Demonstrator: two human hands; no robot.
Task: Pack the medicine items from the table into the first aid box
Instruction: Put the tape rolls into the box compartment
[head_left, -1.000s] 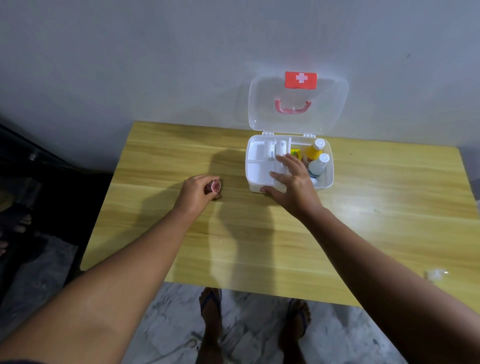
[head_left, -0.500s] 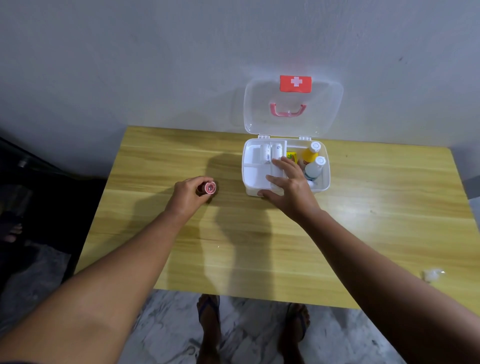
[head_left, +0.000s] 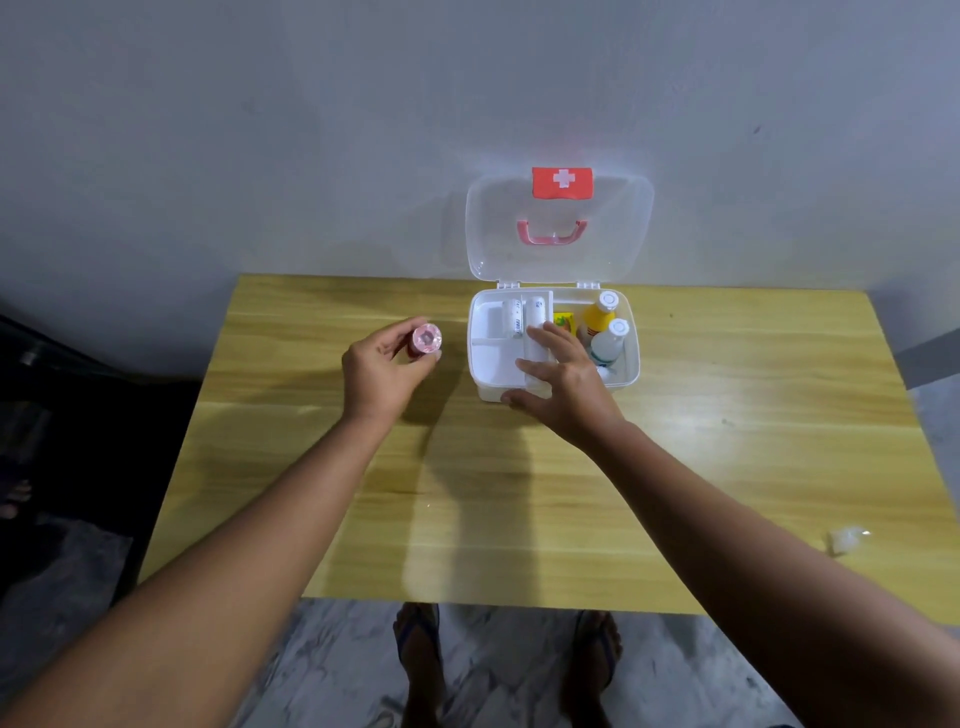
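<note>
Count: one first aid box, two white tubes, two white-capped bottles, one yellow packet, one pink-capped bottle, one crumpled wrapper, two hands, one wooden table.

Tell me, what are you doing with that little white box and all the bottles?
A person is packing medicine into a first aid box that sits open on a wooden table, its clear lid standing up against the wall. The left hand holds a small bottle with a pink cap just left of the box. The right hand rests on the box's front edge and white inner tray. A yellow bottle and a clear bottle are already inside.
</note>
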